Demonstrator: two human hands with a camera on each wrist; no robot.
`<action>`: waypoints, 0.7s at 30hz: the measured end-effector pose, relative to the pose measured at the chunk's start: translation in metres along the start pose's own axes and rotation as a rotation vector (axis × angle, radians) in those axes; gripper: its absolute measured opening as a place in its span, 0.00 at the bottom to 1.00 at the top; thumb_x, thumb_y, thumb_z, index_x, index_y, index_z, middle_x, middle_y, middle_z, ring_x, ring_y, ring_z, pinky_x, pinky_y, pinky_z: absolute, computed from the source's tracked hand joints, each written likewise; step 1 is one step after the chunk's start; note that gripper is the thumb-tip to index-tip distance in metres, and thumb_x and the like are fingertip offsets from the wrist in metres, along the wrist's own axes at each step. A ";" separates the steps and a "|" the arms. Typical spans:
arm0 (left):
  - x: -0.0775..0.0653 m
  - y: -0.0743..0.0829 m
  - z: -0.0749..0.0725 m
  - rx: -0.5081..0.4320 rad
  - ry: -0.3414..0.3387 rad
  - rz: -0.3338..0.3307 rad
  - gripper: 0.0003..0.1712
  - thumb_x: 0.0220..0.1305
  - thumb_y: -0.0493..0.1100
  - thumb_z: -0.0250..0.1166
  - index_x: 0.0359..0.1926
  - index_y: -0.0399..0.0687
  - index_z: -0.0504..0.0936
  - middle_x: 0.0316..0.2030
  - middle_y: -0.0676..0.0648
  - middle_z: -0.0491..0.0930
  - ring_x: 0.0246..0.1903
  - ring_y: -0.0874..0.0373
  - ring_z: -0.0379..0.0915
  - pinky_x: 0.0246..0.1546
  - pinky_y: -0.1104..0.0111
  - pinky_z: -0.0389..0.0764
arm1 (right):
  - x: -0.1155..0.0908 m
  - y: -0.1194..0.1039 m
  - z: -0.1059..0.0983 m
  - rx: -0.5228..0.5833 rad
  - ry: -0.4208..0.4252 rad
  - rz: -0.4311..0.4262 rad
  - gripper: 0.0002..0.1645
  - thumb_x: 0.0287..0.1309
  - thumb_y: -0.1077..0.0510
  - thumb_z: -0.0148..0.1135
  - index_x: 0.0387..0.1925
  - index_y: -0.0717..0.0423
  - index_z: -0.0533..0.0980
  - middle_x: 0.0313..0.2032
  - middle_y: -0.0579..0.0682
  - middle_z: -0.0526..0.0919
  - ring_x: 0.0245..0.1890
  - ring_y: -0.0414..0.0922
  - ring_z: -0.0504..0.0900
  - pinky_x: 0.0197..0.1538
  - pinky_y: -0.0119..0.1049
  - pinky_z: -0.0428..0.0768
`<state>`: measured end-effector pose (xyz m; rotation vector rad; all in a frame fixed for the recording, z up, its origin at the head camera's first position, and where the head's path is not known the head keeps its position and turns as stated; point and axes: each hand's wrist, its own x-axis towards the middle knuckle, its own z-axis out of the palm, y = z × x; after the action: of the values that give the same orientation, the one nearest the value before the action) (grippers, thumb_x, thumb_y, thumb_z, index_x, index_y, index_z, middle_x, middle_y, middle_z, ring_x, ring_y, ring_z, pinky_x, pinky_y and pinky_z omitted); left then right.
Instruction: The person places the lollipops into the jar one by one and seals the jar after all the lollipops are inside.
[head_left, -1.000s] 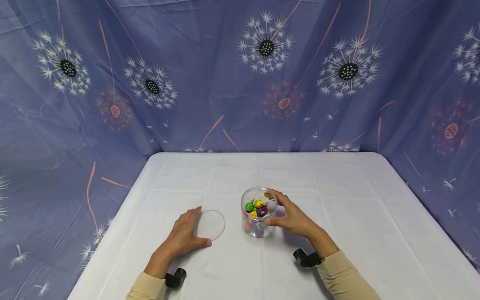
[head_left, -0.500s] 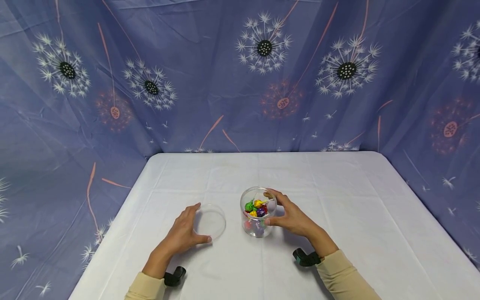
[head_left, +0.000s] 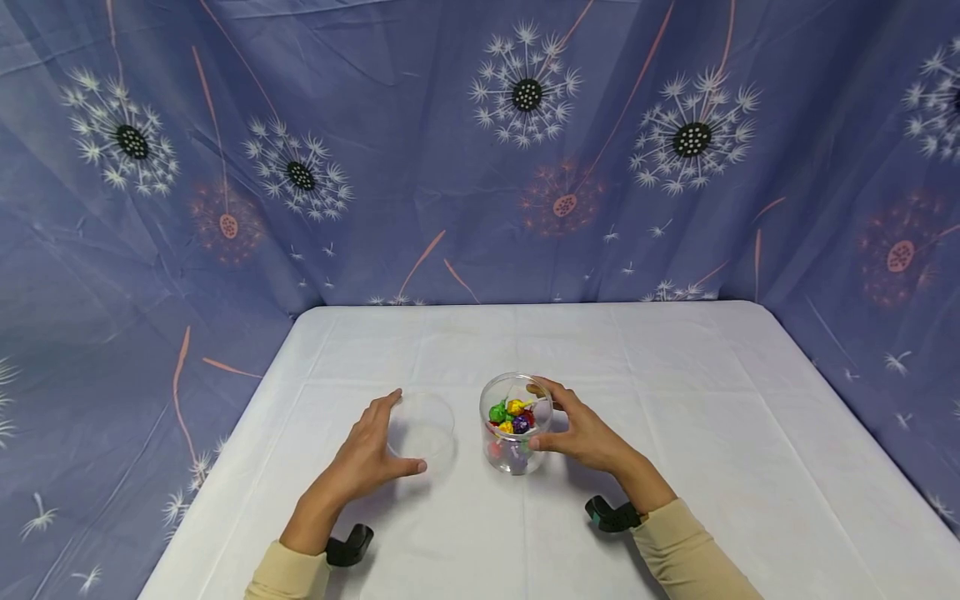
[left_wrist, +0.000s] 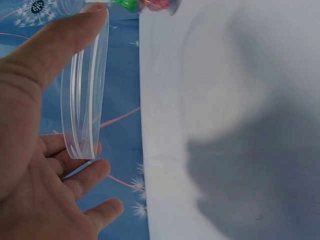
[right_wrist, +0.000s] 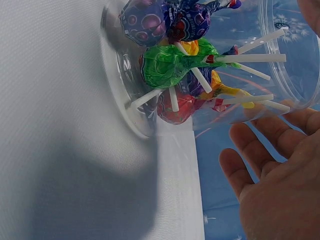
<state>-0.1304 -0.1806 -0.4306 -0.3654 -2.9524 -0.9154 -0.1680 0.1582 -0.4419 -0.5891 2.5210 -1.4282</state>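
My left hand [head_left: 362,454] holds a clear round plastic lid [left_wrist: 84,110] by its edge, thumb on one side and fingers on the other. In the left wrist view the lid is seen edge-on, raised above the tabletop. My right hand [head_left: 588,435] grips a clear round jar [head_left: 498,458] near its rim, with the thumb in front and the fingers round the back. Upright on the table, the jar has no lid on it. Inside lie several lollipops [right_wrist: 167,65] in green, purple, red and yellow wrappers, their white sticks pointing various ways.
A white cloth covers the table [head_left: 675,358]. Behind it and along both sides hangs a blue curtain [head_left: 420,167] printed with dandelions. Each wrist carries a black camera mount [head_left: 350,546].
My left hand has raised the lid off the tabletop and moved slightly away from me. The right hand and the jar have stayed in place.
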 end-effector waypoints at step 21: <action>0.010 0.033 -0.013 -0.012 0.050 0.134 0.64 0.36 0.54 0.79 0.71 0.46 0.51 0.63 0.43 0.64 0.64 0.45 0.61 0.61 0.49 0.68 | 0.001 0.002 0.001 0.006 -0.003 -0.001 0.52 0.46 0.45 0.71 0.69 0.29 0.52 0.67 0.48 0.63 0.65 0.62 0.62 0.60 0.67 0.64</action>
<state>-0.1328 -0.1592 -0.4010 -0.5254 -2.8387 -0.9128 -0.1694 0.1575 -0.4445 -0.5905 2.5133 -1.4342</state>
